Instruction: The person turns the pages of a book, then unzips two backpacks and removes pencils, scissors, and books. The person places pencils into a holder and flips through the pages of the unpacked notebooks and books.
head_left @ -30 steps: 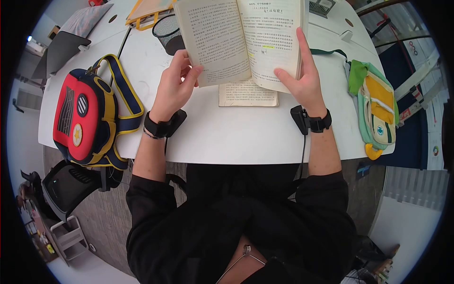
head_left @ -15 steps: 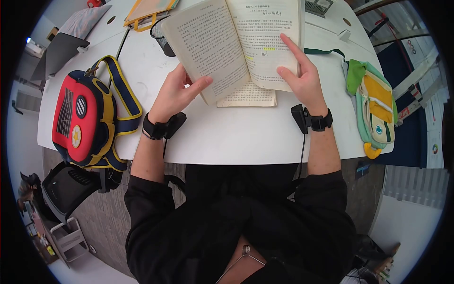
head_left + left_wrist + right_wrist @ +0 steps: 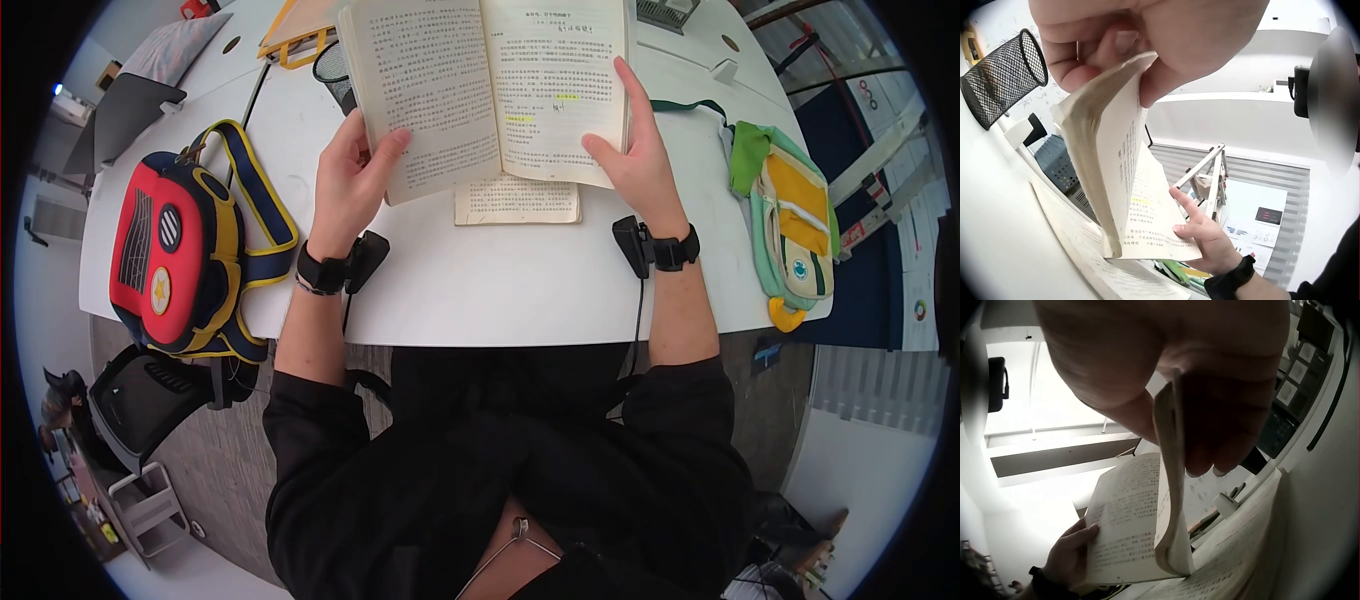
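Note:
An open paperback book (image 3: 430, 100) with printed pages and small yellow highlights is held up over the table. My left hand (image 3: 347, 185) grips its left half, thumb on the page and other fingers behind, as the left wrist view shows. On the right side, my right hand (image 3: 648, 170) holds the other half, thumb on the lower page and index finger extended along the outer edge. In the right wrist view, other fingers of this hand (image 3: 1222, 412) lie behind the book. Below it, a second open book (image 3: 518, 205) lies on the white table, partly hidden.
A red car-shaped backpack (image 3: 165, 255) is at the left, and a green and yellow bag (image 3: 795, 220) at the right. Behind the held book stands a black mesh cup (image 3: 1007, 78). The table's front edge (image 3: 500, 340) runs before the person's body.
The held book has tilted left, then come back straighter and a little left of where it began. My left hand regripped its edge; the right index finger moved onto the page and back to the edge.

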Demonstrator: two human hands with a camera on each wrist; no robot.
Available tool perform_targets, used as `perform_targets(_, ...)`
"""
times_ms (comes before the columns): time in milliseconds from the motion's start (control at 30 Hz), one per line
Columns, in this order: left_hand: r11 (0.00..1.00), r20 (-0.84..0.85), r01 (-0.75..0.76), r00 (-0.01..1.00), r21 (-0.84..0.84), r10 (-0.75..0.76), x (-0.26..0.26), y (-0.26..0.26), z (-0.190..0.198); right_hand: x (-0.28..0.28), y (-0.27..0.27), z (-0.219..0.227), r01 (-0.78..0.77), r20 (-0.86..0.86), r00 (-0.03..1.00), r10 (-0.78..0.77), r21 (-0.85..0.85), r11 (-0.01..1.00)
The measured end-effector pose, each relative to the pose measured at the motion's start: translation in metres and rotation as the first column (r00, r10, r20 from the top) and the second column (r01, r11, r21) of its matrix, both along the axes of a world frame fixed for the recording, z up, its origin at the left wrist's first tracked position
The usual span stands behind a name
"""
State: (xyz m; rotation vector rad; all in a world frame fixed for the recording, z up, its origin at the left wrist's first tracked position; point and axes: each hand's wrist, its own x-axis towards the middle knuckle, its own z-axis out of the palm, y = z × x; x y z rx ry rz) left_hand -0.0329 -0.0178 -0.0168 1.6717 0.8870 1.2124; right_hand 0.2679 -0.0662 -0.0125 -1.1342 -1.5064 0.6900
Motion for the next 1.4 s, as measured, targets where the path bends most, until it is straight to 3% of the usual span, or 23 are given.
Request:
perform_targets(200,0.996,-0.032,-0.05,0.998,0.075,0.052,0.0004,-0.0009,-0.0026,0.0006,-0.0002,0.0014,-0.018,-0.023,1.0,0.018,-0.002,1.0)
perform_targets(333,0.986,-0.1,-0.083,0.99,0.143,0.098,-0.0008,-0.0024,-0.0021,-0.0024,-0.005,0.006,-0.054,-0.06,0.997,0.049,-0.094,0.994)
perform_targets(600,0.996,-0.111,-0.027,0.993,0.09,0.037,-0.0015,-0.0026,0.0009,-0.0056,-0.0055,0.0062,-0.063,-0.042,0.997,0.057,-0.135,0.989)
perform_targets(967,0.999,-0.126,0.005,0.992,0.044,0.001,-0.0021,-0.0025,0.0014,-0.0058,-0.0043,0.0043,-0.175,-0.188,0.969,0.158,-0.076,0.982)
perform_targets(1267,0.999,-0.127,0.008,0.992,0.038,-0.003,-0.0016,-0.0017,-0.0002,-0.0009,-0.0032,0.0001,-0.051,-0.068,0.997,0.043,-0.136,0.989)
perform_targets(1400,0.992,-0.077,-0.038,0.996,0.121,0.048,0.0002,0.0001,-0.0044,-0.0027,-0.0021,-0.0009,-0.033,-0.086,0.996,0.025,-0.101,0.994)
